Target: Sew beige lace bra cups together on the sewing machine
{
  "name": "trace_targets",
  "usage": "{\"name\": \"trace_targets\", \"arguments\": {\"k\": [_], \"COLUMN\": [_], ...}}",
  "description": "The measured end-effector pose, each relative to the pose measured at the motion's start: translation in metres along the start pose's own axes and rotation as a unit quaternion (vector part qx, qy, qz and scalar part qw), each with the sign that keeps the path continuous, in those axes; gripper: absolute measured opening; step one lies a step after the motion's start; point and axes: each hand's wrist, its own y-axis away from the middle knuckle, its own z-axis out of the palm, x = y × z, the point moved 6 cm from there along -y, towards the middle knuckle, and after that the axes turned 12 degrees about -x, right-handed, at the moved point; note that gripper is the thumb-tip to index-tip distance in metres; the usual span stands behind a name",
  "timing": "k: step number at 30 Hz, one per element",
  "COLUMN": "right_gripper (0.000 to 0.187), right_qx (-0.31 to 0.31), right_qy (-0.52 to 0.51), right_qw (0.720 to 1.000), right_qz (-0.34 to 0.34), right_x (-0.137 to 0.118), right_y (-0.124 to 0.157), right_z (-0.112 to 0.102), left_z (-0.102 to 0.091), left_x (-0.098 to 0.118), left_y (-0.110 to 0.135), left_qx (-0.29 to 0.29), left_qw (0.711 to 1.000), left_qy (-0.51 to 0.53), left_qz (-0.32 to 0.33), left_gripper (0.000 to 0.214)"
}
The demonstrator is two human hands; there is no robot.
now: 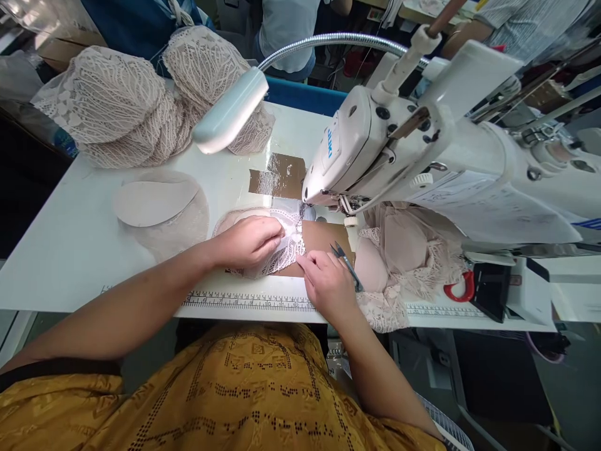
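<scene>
My left hand [250, 241] lies curled on a beige lace bra cup [282, 241], pressing it down just in front of the needle of the white sewing machine [422, 150]. My right hand [328, 285] rests beside it with fingers pinching the lace edge, and small thread snips [346, 263] lie along its back. A lamp head [230, 113] on a flexible neck lights the lace under the needle.
Stacked lace cups [126, 106] fill the table's back left, with foam pads [157, 200] nearer. A heap of sewn pieces [404, 250] lies right of the needle. Red-handled scissors [457, 289] sit at the right. A ruler strip [244, 302] runs along the front edge. People stand behind the table.
</scene>
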Motion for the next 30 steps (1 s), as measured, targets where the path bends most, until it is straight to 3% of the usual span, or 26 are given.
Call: {"name": "trace_targets", "arguments": {"k": [7, 15, 26, 30], "right_gripper": [0.033, 0.035, 0.036, 0.035], "right_qx": [-0.005, 0.006, 0.005, 0.035], "right_qy": [-0.018, -0.036, -0.05, -0.064], "right_qw": [1.0, 0.999, 0.999, 0.997], "right_qz": [0.004, 0.001, 0.002, 0.0], "right_x": [0.0, 0.002, 0.004, 0.008], "right_y": [0.007, 0.007, 0.007, 0.007], "right_z": [0.003, 0.004, 0.004, 0.002], "left_z": [0.019, 0.029, 0.033, 0.032], "left_x": [0.013, 0.019, 0.021, 0.021], "left_y": [-0.002, -0.005, -0.005, -0.005], "left_qx": [0.001, -0.018, 0.001, -0.001], "left_qw": [0.983, 0.963, 0.957, 0.959], "left_qy": [-0.154, -0.257, -0.283, -0.275], "left_qz": [0.097, 0.082, 0.068, 0.067], "left_gripper": [0.025, 0.032, 0.036, 0.035]}}
